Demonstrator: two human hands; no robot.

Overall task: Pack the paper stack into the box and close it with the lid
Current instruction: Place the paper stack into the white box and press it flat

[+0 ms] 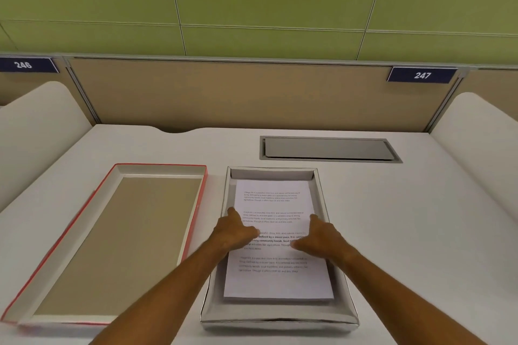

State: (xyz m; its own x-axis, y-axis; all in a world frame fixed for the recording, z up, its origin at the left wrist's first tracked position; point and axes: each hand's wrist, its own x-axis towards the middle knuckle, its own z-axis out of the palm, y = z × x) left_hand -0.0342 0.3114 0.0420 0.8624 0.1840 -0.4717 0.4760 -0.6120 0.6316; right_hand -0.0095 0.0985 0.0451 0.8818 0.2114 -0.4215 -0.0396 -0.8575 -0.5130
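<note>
Head view, hands (276, 235) on printed paper stack (276, 280), signs "246" (23, 65), "247" (422, 75)

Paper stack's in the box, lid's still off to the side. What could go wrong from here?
1. The paper stack lies slightly skewed in the box; a raised corner could get creased under the lid.
2. The lid lies upside down to the left, so it needs flipping; it may land misaligned.
3. The box's near wall looks bowed; the lid might snag there.
</note>
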